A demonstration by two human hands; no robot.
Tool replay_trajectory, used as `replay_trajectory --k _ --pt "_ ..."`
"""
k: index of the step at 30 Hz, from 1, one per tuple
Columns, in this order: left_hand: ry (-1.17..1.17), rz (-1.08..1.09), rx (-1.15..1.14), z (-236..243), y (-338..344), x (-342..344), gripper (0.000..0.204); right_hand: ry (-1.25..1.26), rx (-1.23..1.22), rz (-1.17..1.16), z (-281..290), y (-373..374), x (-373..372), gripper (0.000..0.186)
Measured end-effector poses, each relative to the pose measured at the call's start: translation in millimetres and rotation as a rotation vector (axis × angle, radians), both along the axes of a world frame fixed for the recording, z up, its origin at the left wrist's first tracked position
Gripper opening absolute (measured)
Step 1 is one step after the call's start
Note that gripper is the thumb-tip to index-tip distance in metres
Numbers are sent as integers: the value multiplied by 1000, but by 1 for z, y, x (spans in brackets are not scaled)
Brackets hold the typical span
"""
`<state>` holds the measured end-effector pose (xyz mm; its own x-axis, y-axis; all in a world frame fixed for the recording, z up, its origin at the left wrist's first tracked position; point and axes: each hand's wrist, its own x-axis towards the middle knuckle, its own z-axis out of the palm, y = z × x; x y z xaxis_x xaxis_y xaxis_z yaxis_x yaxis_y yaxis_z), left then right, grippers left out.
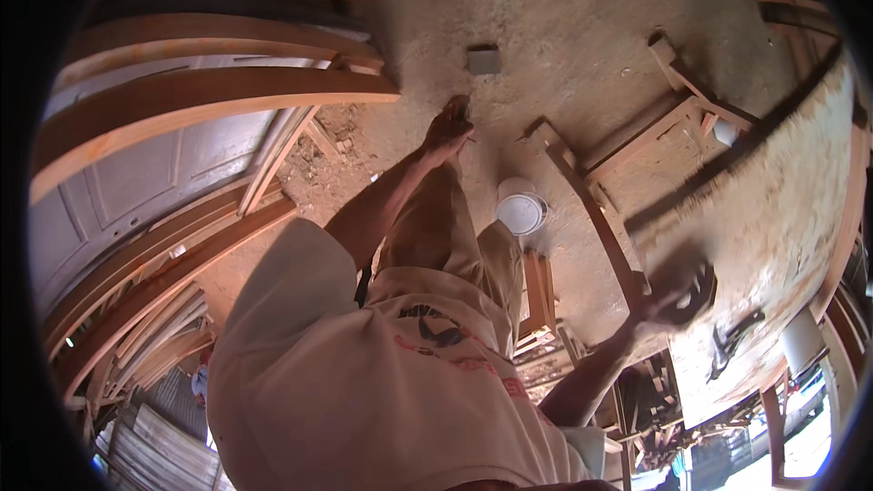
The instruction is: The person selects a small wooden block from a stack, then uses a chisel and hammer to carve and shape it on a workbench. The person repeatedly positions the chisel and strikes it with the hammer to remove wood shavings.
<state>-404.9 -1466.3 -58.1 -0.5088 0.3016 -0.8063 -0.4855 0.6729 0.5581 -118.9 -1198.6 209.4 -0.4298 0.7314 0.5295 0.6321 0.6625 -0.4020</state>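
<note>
My left hand (pixel 446 135) reaches forward past my left knee, above the floor. Its fingers are small and dark in this view, so I cannot make out whether they grip anything. Out to the right, my right hand (pixel 675 302) hovers by the near edge of a pale, stained board (pixel 773 209). Its fingers are slightly bent and apart, with some motion blur, and nothing shows in them. On that board, close to the right hand, lies a dark tool (pixel 732 345) whose kind is unclear. A white bucket (pixel 521 209) stands on the floor between the hands.
A dark block (pixel 484 59) lies on the floor ahead. Long wooden beams (pixel 218 95) and a panelled door (pixel 136 173) fill the left side. A wooden frame (pixel 591 200) stands right of the bucket. Wood shavings (pixel 314 150) litter the floor at left.
</note>
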Motion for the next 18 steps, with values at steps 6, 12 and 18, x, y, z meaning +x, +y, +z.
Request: replay_trajectory --k 6,12,18 --pt "287 -424 -191 -181 23 -80 46 -562 191 -153 12 6 2 68" --pt "470 -780 -260 -335 77 -141 36 -751 253 -115 -14 34 -3 67" --pt "795 -956 -262 -469 111 -144 64 -851 233 -96 -43 53 -4 65"
